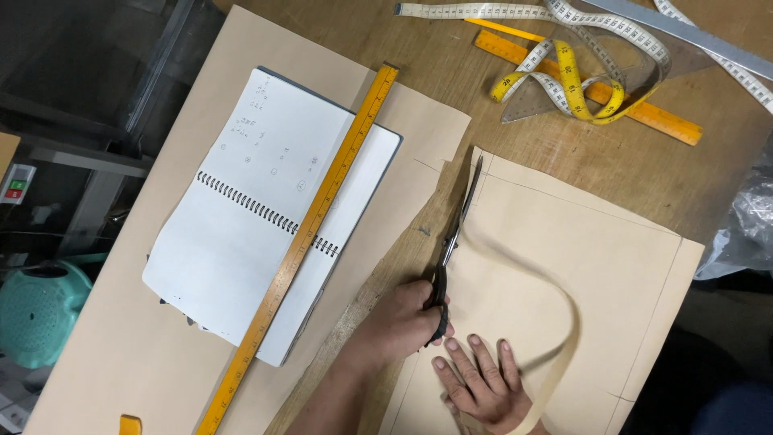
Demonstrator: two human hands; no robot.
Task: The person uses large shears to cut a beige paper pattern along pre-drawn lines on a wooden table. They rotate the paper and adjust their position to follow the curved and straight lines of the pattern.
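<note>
Scissors (455, 234) clamped in left hand (403, 322) cut paper (580, 266); right hand (483, 383) lies flat, fingers apart.

Pattern sheet (596, 258): matt tan paper, smooth. Scissors (452, 242): dull grey metal blades, black handles. Worktable (451, 72): worn, scuffed brown wood. Long ruler (310, 234): yellow-orange, matt. Spiral notebook (250, 217): white paper, wire binding. Tape measure (564, 76): flexible, yellow and white. Bag (749, 225): glossy, crinkled clear plastic.

Left hand (403, 322) scissors (452, 242) cutting tan paper (596, 258).
</note>
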